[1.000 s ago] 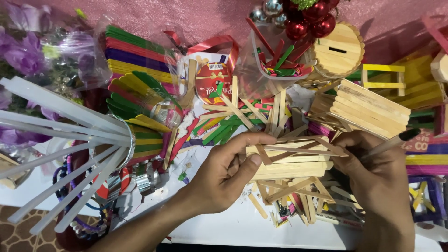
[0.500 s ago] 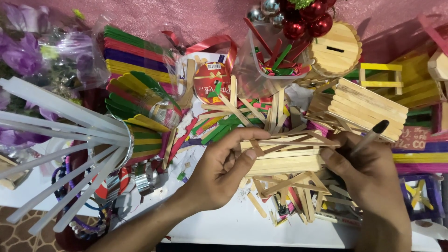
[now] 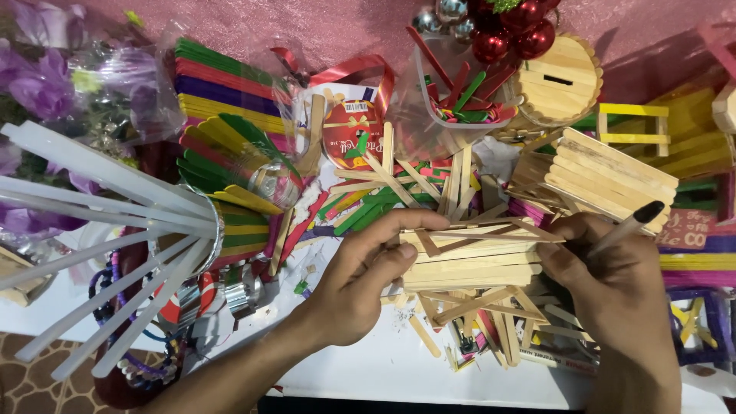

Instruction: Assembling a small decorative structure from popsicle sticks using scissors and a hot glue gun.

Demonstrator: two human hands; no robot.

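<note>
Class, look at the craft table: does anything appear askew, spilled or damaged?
Yes. Loose plain sticks lie scattered at all angles under the stick panel that the left hand and right hand hold. Nothing looks broken.

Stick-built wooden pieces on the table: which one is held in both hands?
The flat plain-wood stick panel at centre, left hand and right hand on its ends. The slotted round box and the slatted piece lie untouched behind.

Stick frame (image 3: 471, 257) lies between left hand (image 3: 360, 284), right hand (image 3: 606, 284).
</note>
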